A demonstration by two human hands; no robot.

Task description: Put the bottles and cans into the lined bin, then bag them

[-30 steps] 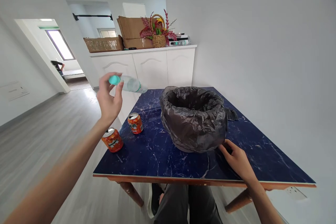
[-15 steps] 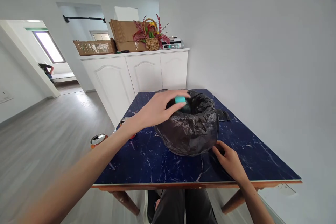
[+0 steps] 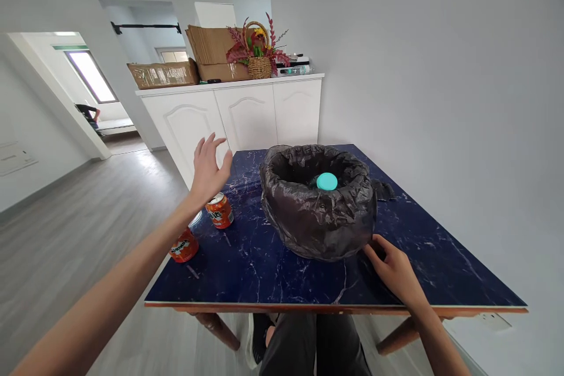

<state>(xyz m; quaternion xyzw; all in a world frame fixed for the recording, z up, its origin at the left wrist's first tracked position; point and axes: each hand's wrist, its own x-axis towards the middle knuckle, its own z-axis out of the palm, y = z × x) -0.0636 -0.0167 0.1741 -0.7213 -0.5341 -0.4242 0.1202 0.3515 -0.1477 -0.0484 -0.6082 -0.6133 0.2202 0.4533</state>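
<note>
My left hand (image 3: 210,167) is raised above the table's left side, fingers apart and nothing in it. Below it stands an orange soda can (image 3: 220,211). Closer to me, a second orange soda can (image 3: 184,247) is partly covered by my left forearm. A round bin lined with a black garbage bag (image 3: 321,217) sits mid-table. Inside its opening shows the turquoise lid (image 3: 326,181) of a container whose body is mostly hidden. My right hand (image 3: 392,267) rests at the bin's lower right, thumb and fingers closed on the bag's edge, fingertips partly hidden.
The dark blue marbled table (image 3: 273,282) has a wooden edge. A scrap of black plastic (image 3: 383,190) lies right of the bin. Behind stands a white cabinet (image 3: 251,117) bearing cardboard boxes (image 3: 165,74) and a flower basket (image 3: 259,67). A wall borders the right side.
My left hand has let go of the turquoise-lidded container, now down in the bin, and moved left toward the cans. My right hand stays at the bag.
</note>
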